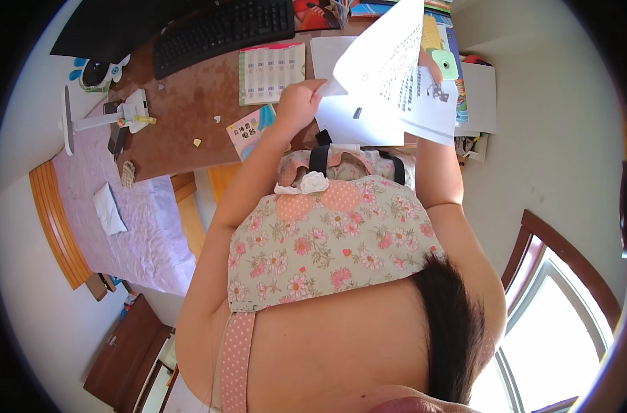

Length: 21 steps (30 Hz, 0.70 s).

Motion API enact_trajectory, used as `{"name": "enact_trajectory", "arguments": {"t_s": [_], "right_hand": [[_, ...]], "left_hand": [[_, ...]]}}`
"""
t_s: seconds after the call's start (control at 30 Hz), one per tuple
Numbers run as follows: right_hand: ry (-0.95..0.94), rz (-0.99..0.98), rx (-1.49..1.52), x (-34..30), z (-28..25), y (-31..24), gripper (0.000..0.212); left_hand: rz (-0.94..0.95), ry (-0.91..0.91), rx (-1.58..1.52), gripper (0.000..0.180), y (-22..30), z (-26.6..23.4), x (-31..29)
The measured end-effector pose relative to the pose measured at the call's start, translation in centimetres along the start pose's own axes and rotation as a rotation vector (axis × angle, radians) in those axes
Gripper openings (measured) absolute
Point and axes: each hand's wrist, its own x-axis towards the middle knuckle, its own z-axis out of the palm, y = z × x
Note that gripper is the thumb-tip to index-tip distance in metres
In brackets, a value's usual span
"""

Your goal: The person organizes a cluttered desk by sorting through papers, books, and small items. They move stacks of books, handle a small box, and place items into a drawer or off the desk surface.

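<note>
Right now, my left hand point(299, 104) pinches a printed sheet point(379, 58) near the worktop's point(182, 124) right edge; my right hand point(430, 67), mostly hidden behind paper, I cannot tell.

The lifted papers point(375, 55) hide most of the right hand point(430, 67) — their print is too small to read — and their far tip is cut off, as is the monitor point(113, 34) at far left; scraps point(197, 142) on the tabletop point(179, 103) are too small to tell
</note>
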Motion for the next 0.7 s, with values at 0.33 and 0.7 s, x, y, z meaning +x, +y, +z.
{"name": "enact_trajectory", "arguments": {"t_s": [0.33,0.7], "right_hand": [[0.252,-0.085,-0.115,6.8,-4.8,-4.0,0.030],[0.226,0.392,-0.436,7.7,-1.6,5.8,0.032]], "left_hand": [[-0.346,0.164,0.094,0.028,-7.3,-0.6,-2.1],[-0.486,0.151,-0.186,0.031,-8.4,-0.7,-2.6]]}}
